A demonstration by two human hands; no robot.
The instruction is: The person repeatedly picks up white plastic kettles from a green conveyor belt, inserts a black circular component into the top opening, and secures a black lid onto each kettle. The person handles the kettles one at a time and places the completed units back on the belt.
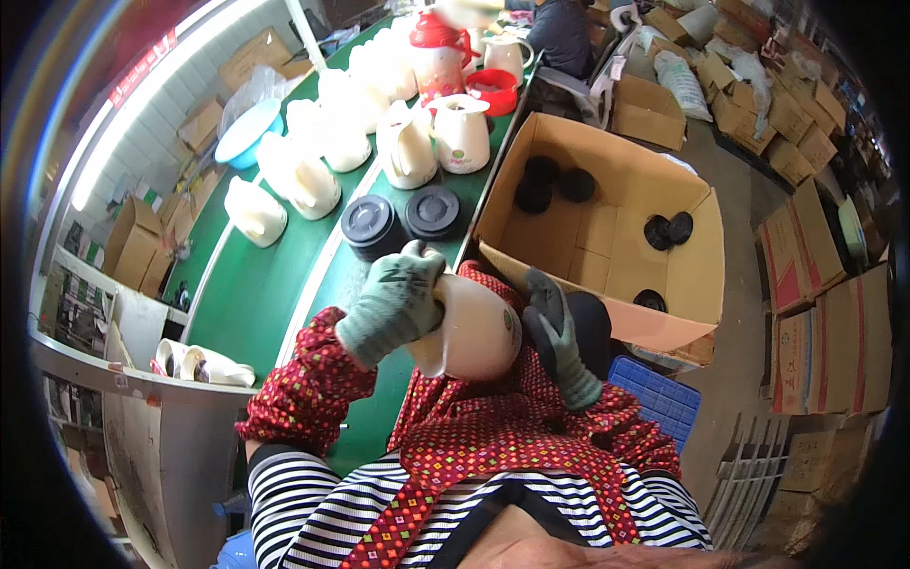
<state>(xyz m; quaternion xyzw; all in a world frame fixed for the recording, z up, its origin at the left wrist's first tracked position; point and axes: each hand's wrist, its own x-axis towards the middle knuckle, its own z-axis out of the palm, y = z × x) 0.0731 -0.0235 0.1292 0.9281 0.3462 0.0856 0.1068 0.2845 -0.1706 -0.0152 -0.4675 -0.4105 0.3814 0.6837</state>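
My left hand (391, 302), in a grey-green knitted glove, grips the handle of a white plastic jug (479, 330). The jug is tilted on its side in front of my lap, with a small green mark on its wall. Gloved the same way, my right hand (559, 343) is beside the jug's right end with its fingers stretched out; whether it touches the jug I cannot tell. Just beyond my left hand, black round lids (370, 218) stand on the green conveyor belt (246, 308), alongside another black lid (431, 209).
Several white jugs (408, 147) stand farther along the belt, near a red flowered jug (436, 57) and a red ring-shaped part (493, 90). A cardboard box (588, 228) with black lids is at right. Beside it sits a blue plastic crate (654, 394). Another person (561, 38) is at the far end.
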